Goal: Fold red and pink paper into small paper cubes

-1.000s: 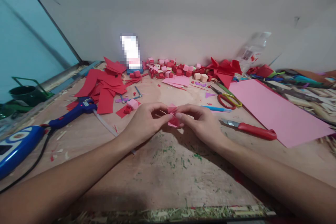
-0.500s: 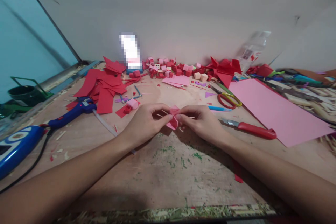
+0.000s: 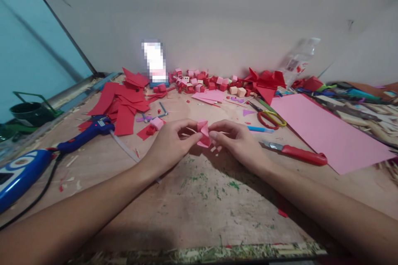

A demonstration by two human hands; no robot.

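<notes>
Between my hands, above the middle of the wooden table [image 3: 174, 223], is a small folded piece of pink paper [image 3: 203, 134]. My left hand [image 3: 175, 140] pinches its left side between thumb and fingers. At its right edge, my right hand [image 3: 234, 140] has thumb and fingertips close together against the paper. The paper stands upright with creases down its middle. To the left of my left hand lies a small pink and red paper piece [image 3: 156, 124]. A red-handled cutter [image 3: 303, 154] lies to the right of my right hand.
A blue glue gun [image 3: 83, 132] and red paper strips [image 3: 126, 101] lie left. Small paper cubes [image 3: 199, 82] line the wall beside a glowing phone [image 3: 154, 62]. On the right are scissors [image 3: 269, 119], a large pink sheet [image 3: 329, 132] and a plastic bottle [image 3: 300, 60].
The pink paper has turned and shows a taller, more upright face. My right fingertips have shifted from its middle to its right edge, and my left hand keeps its pinch.
</notes>
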